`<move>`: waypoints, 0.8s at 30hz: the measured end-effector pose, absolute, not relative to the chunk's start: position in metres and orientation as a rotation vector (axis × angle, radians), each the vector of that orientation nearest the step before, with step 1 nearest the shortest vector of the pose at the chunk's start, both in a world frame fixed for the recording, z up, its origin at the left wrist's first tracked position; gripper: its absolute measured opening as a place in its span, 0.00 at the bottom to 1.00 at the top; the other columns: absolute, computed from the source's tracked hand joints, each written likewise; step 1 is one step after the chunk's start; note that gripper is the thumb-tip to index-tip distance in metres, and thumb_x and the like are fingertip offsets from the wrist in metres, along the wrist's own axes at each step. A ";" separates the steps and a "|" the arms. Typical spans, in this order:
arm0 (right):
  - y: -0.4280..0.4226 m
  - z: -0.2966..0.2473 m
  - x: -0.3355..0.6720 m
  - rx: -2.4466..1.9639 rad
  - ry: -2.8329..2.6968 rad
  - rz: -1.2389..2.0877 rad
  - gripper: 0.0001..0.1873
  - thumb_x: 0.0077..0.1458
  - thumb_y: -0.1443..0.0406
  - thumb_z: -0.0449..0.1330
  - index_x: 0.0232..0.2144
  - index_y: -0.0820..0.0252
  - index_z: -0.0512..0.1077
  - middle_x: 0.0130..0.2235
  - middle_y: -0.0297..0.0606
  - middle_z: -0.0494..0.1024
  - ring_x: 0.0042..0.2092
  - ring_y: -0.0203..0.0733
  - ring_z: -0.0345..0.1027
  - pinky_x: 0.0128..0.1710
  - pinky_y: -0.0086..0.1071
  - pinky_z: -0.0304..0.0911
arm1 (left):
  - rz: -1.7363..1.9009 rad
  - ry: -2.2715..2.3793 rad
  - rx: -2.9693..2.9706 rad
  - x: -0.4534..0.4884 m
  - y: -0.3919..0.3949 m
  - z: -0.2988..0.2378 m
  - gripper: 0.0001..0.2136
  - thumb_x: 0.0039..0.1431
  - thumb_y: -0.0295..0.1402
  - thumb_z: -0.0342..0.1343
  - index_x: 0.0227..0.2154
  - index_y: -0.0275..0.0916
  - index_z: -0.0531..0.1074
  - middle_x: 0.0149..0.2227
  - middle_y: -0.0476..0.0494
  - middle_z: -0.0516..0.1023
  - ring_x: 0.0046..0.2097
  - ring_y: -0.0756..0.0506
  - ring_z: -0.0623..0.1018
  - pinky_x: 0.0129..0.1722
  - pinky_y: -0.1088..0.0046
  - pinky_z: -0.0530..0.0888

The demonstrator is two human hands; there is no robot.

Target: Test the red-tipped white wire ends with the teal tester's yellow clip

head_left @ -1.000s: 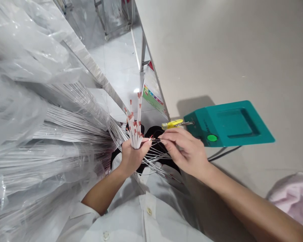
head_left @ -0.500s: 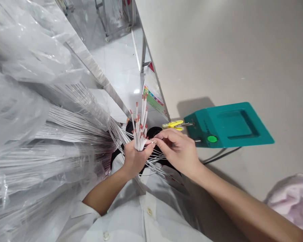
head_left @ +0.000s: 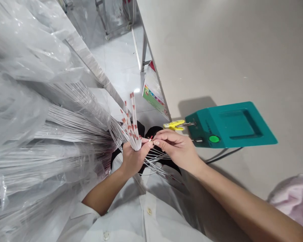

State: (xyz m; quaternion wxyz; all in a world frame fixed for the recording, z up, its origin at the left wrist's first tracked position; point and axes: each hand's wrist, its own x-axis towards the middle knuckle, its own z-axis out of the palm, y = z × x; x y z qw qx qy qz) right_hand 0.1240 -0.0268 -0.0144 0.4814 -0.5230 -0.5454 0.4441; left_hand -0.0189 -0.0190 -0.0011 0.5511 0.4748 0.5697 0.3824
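My left hand [head_left: 133,157] is closed round a bundle of white wires [head_left: 134,136] whose upper ends are reddish-brown. Between its thumb and forefinger a single wire end [head_left: 150,138] with a red tip sticks out. Close against that tip, my right hand [head_left: 175,148] has its thumb and forefinger pinched together; whatever they hold is too small to make out. More white wires [head_left: 158,156] run below the hands across the lap. Right of my right hand, a yellow clip [head_left: 175,125] sits on a metal prong of a teal device [head_left: 238,124] with a green button [head_left: 213,138].
The device stands on a pale table [head_left: 229,60], its black cable [head_left: 223,155] trailing off the near side. Long wires wrapped in clear plastic [head_left: 22,111] fill the left, beside a metal rail [head_left: 96,72]. A printed box [head_left: 154,90] is under the table edge. Pink cloth [head_left: 295,201] lies at the right.
The wire bundle has tilted left in my left hand. A red wire tip now shows between the two hands, and the right fingertips have shifted slightly away from the left thumb.
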 end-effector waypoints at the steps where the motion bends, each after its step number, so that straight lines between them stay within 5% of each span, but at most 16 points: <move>1: -0.029 -0.015 0.123 -1.291 -1.332 1.067 0.05 0.50 0.63 0.60 0.25 0.57 0.73 0.29 0.36 0.72 0.31 0.38 0.67 0.31 0.33 0.63 | 0.904 1.352 1.115 -0.021 -0.019 -0.002 0.04 0.46 0.32 0.60 0.23 0.38 0.76 0.22 0.49 0.74 0.27 0.50 0.71 0.30 0.73 0.68; 10: -0.033 -0.011 0.126 -1.352 -1.363 0.873 0.04 0.53 0.65 0.57 0.32 0.56 0.72 0.34 0.38 0.74 0.36 0.39 0.67 0.34 0.34 0.64 | 0.853 1.348 1.077 -0.020 -0.018 -0.001 0.04 0.46 0.32 0.60 0.23 0.36 0.75 0.19 0.50 0.72 0.24 0.51 0.70 0.28 0.74 0.67; 16: -0.027 -0.008 0.115 -1.401 -1.411 0.832 0.05 0.51 0.67 0.59 0.24 0.59 0.70 0.26 0.35 0.72 0.28 0.35 0.66 0.27 0.29 0.62 | 0.887 1.337 1.108 -0.016 -0.019 0.002 0.03 0.44 0.29 0.60 0.20 0.36 0.75 0.22 0.49 0.74 0.28 0.51 0.71 0.32 0.74 0.68; 24: -0.034 -0.010 0.114 -1.511 -1.833 0.297 0.05 0.54 0.68 0.54 0.29 0.60 0.69 0.31 0.39 0.74 0.33 0.38 0.69 0.28 0.29 0.63 | 0.855 1.359 1.067 -0.011 -0.017 0.003 0.04 0.43 0.29 0.59 0.18 0.34 0.73 0.19 0.52 0.69 0.25 0.52 0.67 0.29 0.76 0.65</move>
